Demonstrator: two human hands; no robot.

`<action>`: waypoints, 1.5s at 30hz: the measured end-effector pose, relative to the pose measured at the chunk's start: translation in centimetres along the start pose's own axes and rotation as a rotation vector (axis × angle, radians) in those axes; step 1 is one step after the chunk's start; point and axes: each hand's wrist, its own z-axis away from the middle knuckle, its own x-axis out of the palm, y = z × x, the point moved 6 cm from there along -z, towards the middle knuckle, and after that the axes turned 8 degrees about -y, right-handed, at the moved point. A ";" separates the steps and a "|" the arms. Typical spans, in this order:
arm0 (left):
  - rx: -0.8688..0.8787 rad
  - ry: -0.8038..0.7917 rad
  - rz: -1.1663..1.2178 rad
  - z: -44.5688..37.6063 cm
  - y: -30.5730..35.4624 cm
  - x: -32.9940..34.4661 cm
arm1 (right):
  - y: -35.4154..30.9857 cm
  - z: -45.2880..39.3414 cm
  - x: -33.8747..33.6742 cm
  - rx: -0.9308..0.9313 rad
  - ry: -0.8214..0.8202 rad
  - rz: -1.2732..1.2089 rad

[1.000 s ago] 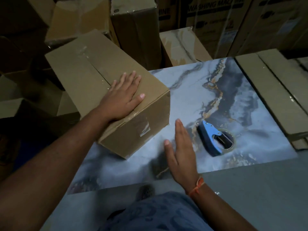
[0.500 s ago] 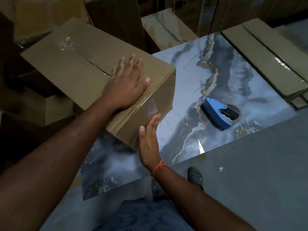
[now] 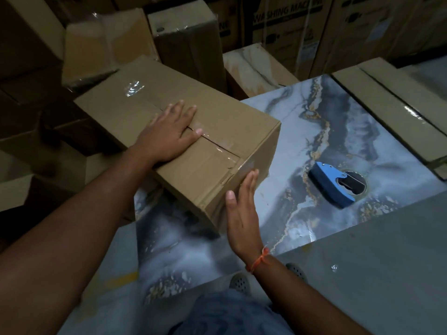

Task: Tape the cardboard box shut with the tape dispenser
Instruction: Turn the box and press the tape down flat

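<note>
A brown cardboard box [image 3: 217,122] lies at an angle on the marbled slab [image 3: 362,141]. Clear tape runs along its top seam and down over the near end. My left hand [image 3: 169,134] rests flat on the box top, fingers spread across the seam. My right hand [image 3: 242,209] is flat against the box's near end face, fingers straight and pointing up, touching the tape end there. The blue tape dispenser [image 3: 333,187] lies on the slab to the right of the box, apart from both hands.
Stacked cardboard boxes [image 3: 188,44] stand behind and to the left. A long flat carton [image 3: 391,102] lies along the slab's right side. The grey floor [image 3: 362,274] and my shoes [image 3: 242,281] show below the slab's near edge.
My right hand moved left from the slab beside the dispenser onto the box's end face. My left hand slid from the box's near corner to the top seam. The dispenser stayed put.
</note>
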 end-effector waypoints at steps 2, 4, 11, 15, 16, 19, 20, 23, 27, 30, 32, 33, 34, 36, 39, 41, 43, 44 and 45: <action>-0.085 -0.005 0.000 -0.3 -2.0 -0.3 | -1.9 0.2 -0.5 -0.104 0.029 0.066; -0.143 -0.004 0.006 -0.4 -2.7 -0.4 | -3.5 0.4 -0.8 -0.195 0.046 0.135; -0.263 0.041 0.084 -0.7 -1.3 -0.1 | -6.7 -0.5 -1.2 -0.372 0.068 0.652; -0.282 0.032 0.072 -0.7 0.5 0.5 | -8.0 -2.1 -1.8 -0.412 0.011 0.887; -0.276 0.032 0.064 -0.7 0.8 0.6 | -8.2 -2.7 -1.8 -0.419 -0.024 0.925; -0.266 0.034 0.062 -1.0 0.3 0.5 | -8.8 -4.0 -1.8 -0.411 -0.114 0.976; -0.273 0.041 0.065 -1.2 -0.3 0.3 | -8.9 -4.1 -1.8 -0.409 -0.139 0.968; -0.322 0.067 0.077 -2.3 -3.0 -0.6 | -9.1 -4.2 -2.2 -0.404 -0.183 0.896; -0.397 0.053 0.073 -4.1 -6.6 -1.9 | -9.0 -4.3 -2.4 -0.430 -0.205 0.932; -0.438 0.057 0.071 -5.3 -8.6 -2.5 | -8.9 -4.3 -2.4 -0.430 -0.220 0.957; -0.467 0.056 0.072 -5.9 -9.3 -2.7 | -9.0 -4.3 -2.4 -0.424 -0.220 0.962; -0.480 0.055 0.077 -6.2 -9.5 -2.7 | -9.0 -4.4 -2.4 -0.420 -0.220 0.964; -0.492 0.055 0.085 -6.5 -9.6 -2.6 | -9.0 -4.5 -2.3 -0.416 -0.222 0.966; -0.512 0.059 0.097 -6.9 -9.6 -2.7 | -9.1 -4.7 -2.3 -0.412 -0.227 0.967; -0.536 0.080 0.120 -7.2 -10.6 -3.2 | -9.1 -4.7 -2.5 -0.413 -0.240 0.981; -0.560 0.075 0.119 -7.2 -11.8 -3.5 | -9.0 -4.6 -2.5 -0.415 -0.254 0.992; -0.575 0.045 0.107 -7.0 -11.6 -3.4 | -8.9 -4.6 -2.5 -0.415 -0.254 0.981; -0.568 0.045 0.108 -6.8 -10.7 -3.2 | -8.9 -4.6 -2.5 -0.414 -0.249 0.977; -0.542 0.049 0.110 -6.6 -9.2 -2.9 | -8.9 -4.7 -2.5 -0.411 -0.243 0.980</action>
